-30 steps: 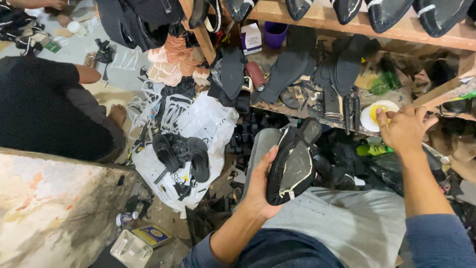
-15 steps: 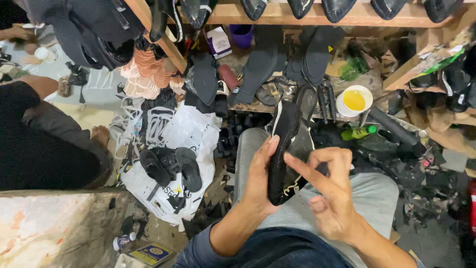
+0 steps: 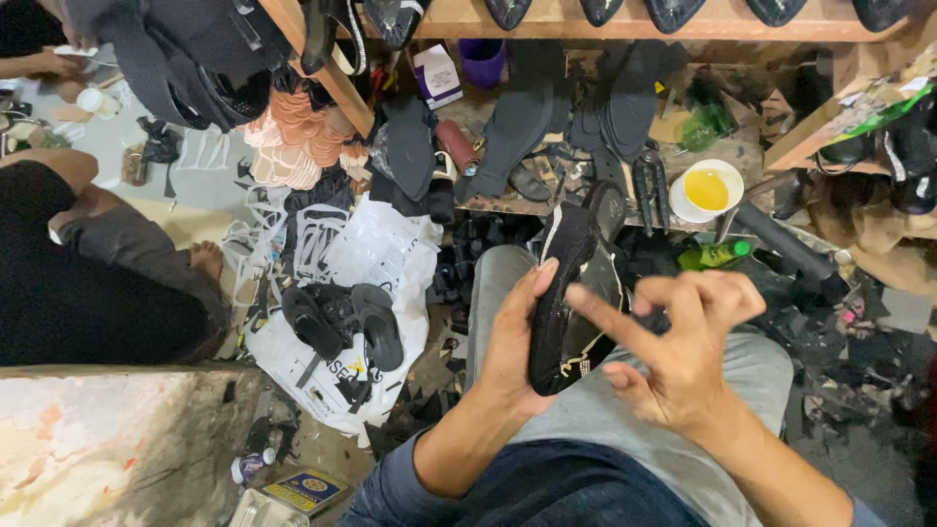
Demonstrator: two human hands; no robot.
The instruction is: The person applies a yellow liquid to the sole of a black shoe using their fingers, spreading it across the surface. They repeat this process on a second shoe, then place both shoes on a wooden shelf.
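I start with the biggest thing in view: another person in black [image 3: 88, 283] sits at the far left, well apart from my hands, with a white plastic bag [image 3: 371, 263] of black sandals [image 3: 342, 322] spread on the floor between us. Ahead, the wooden shelf [image 3: 625, 24] is crowded with soles, and a small white bowl of yellow glue [image 3: 708, 188] sits on the ledge to the right, near a green bottle [image 3: 717, 256] lying on its side. Over my lap, my left hand [image 3: 512, 351] is closed around a black shoe upper [image 3: 561, 293], thumb along its near edge, holding it on edge above my grey trousers. My right hand [image 3: 683, 351] is just beside it, gripping nothing, index finger stretched toward the upper's inner face, the others loosely curled. If that fingertip carries glue, I judge it could smear onto the black outer side or my trousers. The one-handed hold looks light, so pushing hard could twist the upper loose into the scraps below.
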